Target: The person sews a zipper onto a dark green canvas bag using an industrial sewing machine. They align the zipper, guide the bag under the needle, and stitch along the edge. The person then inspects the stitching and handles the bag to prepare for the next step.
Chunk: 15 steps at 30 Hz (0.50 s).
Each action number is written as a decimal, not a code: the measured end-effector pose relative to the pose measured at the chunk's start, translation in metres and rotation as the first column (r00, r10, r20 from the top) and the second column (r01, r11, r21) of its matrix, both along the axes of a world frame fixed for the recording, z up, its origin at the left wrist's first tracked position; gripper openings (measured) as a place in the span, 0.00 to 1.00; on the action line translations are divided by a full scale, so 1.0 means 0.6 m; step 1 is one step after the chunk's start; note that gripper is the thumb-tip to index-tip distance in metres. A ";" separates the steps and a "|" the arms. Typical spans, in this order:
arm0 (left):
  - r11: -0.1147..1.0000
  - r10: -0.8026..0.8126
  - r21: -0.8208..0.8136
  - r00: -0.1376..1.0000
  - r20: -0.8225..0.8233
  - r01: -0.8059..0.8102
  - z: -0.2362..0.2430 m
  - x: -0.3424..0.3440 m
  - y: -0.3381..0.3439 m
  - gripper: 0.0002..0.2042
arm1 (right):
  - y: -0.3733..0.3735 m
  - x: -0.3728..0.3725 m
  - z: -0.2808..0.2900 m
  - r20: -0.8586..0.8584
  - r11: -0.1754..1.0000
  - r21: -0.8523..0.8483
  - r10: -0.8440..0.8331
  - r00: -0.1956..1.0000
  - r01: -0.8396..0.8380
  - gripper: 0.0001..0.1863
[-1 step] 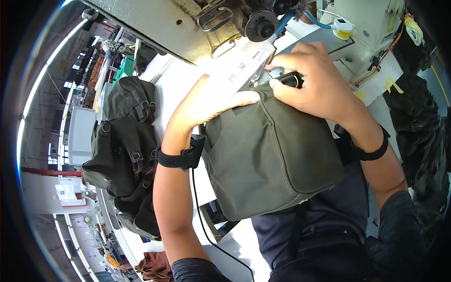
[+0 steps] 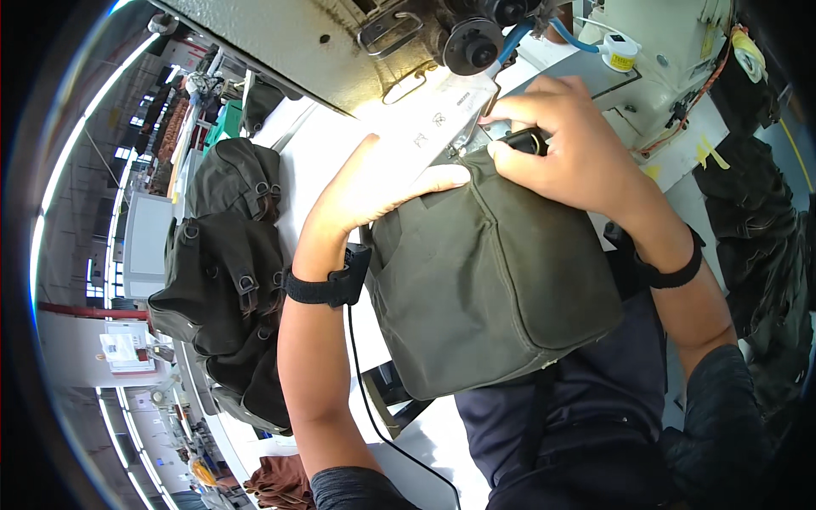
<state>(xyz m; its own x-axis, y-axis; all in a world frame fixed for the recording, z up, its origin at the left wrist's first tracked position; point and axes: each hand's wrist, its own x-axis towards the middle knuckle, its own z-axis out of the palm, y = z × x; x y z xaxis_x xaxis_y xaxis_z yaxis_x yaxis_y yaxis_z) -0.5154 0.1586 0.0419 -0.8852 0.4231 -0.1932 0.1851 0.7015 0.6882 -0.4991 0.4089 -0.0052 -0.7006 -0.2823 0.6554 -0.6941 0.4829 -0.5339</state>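
A dark olive canvas bag (image 2: 442,289) hangs over the table edge toward my lap, its upper edge under the head of a sewing machine (image 2: 280,42). My left hand (image 2: 399,174) grips the bag's upper left edge. Its thumb lies on the cloth, while its fingers are hidden behind a bright translucent guard (image 2: 450,106). On the other side of the seam, my right hand (image 2: 561,140) holds the upper right edge, thumb on the fabric and index finger curled toward the needle area. A glossy black piece (image 2: 529,143) shows between that thumb and finger; its kind is unclear.
Several dark olive bags (image 2: 225,280) with straps and buckles are piled on the left of the white table. Brown cloth (image 2: 280,482) lies at the lower left. Dark fabric (image 2: 756,255) hangs at the right. A black cable (image 2: 365,408) runs down from my left wristband.
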 end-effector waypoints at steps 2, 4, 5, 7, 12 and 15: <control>0.999 -0.007 0.036 1.000 0.018 0.006 0.001 0.001 0.002 0.21 | 0.005 -0.017 -0.003 0.166 0.996 -0.039 0.091 0.982 -0.085 0.15; 1.000 0.005 -0.002 1.000 0.002 -0.005 0.003 0.002 0.003 0.23 | 0.007 -0.027 -0.005 0.223 0.991 -0.056 0.135 0.966 -0.126 0.15; 1.000 0.009 0.008 1.000 0.020 -0.009 0.004 0.002 0.003 0.22 | 0.006 -0.030 -0.006 0.272 0.984 -0.095 0.173 0.946 -0.153 0.15; 1.000 -0.005 -0.001 1.000 0.013 0.005 0.006 0.003 0.004 0.14 | 0.004 -0.030 -0.009 0.280 0.956 -0.209 0.261 0.924 -0.207 0.15; 0.990 -0.130 0.041 0.984 -0.120 0.136 -0.003 -0.008 0.005 0.16 | -0.002 -0.026 -0.016 0.168 0.951 -0.218 0.256 0.952 -0.218 0.15; 0.982 -0.169 0.058 0.968 -0.183 0.182 -0.010 -0.011 -0.004 0.16 | -0.003 -0.026 -0.017 0.100 0.967 -0.209 0.171 0.980 -0.147 0.10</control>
